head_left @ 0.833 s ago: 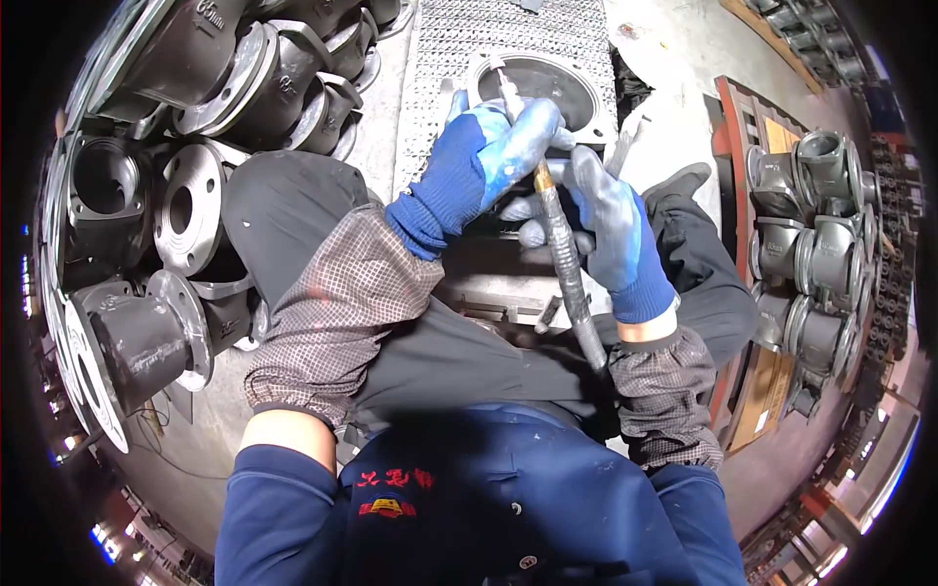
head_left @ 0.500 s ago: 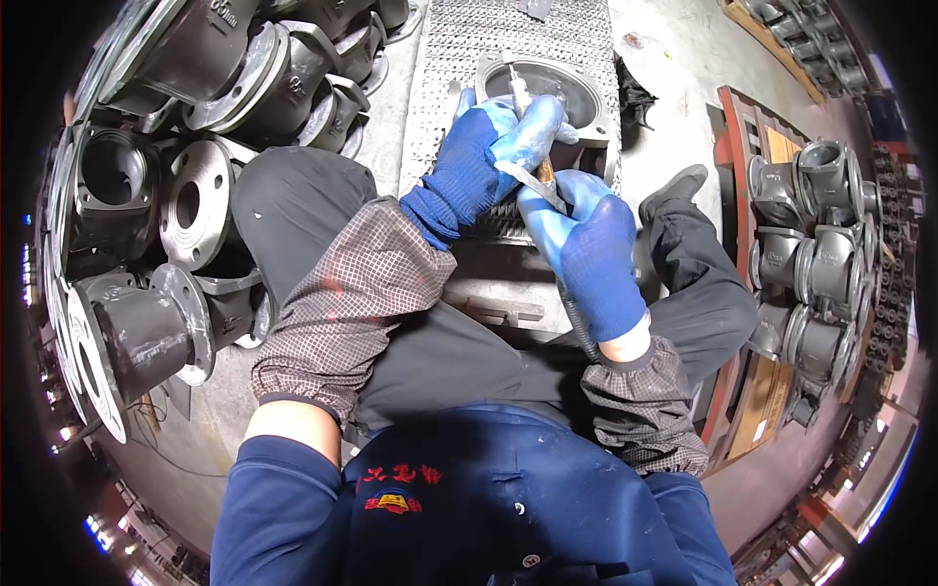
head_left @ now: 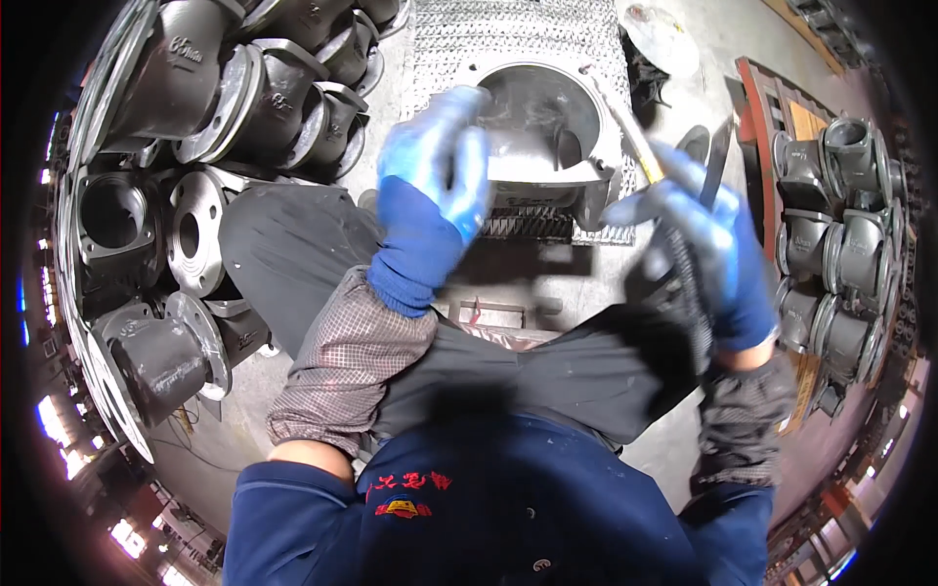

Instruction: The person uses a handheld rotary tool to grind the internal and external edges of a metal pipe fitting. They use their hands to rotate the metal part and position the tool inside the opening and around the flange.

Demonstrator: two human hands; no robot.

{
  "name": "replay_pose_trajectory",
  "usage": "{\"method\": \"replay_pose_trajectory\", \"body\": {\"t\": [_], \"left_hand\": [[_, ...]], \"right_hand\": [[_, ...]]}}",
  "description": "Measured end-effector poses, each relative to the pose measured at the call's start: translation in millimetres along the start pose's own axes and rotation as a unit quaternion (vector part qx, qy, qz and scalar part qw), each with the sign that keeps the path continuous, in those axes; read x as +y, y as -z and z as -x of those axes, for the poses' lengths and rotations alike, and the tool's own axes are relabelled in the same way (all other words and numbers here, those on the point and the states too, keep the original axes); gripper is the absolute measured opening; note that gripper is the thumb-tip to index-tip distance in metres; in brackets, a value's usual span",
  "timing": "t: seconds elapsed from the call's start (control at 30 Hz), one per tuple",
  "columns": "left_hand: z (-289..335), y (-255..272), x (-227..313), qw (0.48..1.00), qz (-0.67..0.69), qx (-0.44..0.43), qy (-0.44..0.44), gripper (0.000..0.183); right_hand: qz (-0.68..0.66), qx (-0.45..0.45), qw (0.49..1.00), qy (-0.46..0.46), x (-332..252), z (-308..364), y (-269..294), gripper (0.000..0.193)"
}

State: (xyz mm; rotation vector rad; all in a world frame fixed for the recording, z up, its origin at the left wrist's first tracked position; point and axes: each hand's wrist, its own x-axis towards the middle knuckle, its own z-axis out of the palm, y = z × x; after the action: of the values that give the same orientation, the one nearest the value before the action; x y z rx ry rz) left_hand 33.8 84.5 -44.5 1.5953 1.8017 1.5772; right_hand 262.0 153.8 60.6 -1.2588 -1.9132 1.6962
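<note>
A grey flanged metal casting [head_left: 532, 186] with a wide round bore stands in front of me on a bench with a bumpy metal top [head_left: 440, 44]. Beside the casting's left edge is my blue-gloved left hand [head_left: 435, 161], thumb and fingers apart and holding nothing. My right hand [head_left: 708, 230], also gloved in blue and blurred, is closed around a slim hand-held power tool, apparently a die grinder [head_left: 640, 146]. Its pale shaft points up toward the casting's right rim, a dark lever sticks up from it, and a dark hose [head_left: 684, 283] hangs below the hand.
Several dark flanged castings [head_left: 151, 361] are piled at my left. More pipe-like castings [head_left: 845, 244] rest on a red-framed pallet [head_left: 757, 107] at the right. Beyond the bench's right side is a round whitish disc [head_left: 662, 39]. My bent knees flank the bench.
My left hand has let go of the tool and moved left. My right hand has carried the tool away to the right, uncovering the casting's bore.
</note>
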Motion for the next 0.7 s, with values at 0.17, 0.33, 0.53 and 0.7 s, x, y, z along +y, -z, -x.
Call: {"method": "replay_pose_trajectory", "body": {"t": [0.17,0.33,0.53,0.7], "left_hand": [[30,-7,-47,0.991,-0.091,0.031,0.088,0.048],[12,2,-57,0.946,0.182,-0.015,0.268,0.039],[-19,2,-54,0.95,0.04,-0.12,0.287,0.041],[-9,13,-68,0.941,-0.284,-0.105,-0.15,0.043]], "right_hand": [[0.156,-0.106,0.982,0.012,-9,-52,35,0.05],[0.338,-0.243,0.908,0.052,-25,-110,36,0.042],[0.196,-0.552,0.741,-0.33,-84,-164,58,0.03],[0.346,-0.396,0.845,0.098,-31,-150,57,0.031]]}}
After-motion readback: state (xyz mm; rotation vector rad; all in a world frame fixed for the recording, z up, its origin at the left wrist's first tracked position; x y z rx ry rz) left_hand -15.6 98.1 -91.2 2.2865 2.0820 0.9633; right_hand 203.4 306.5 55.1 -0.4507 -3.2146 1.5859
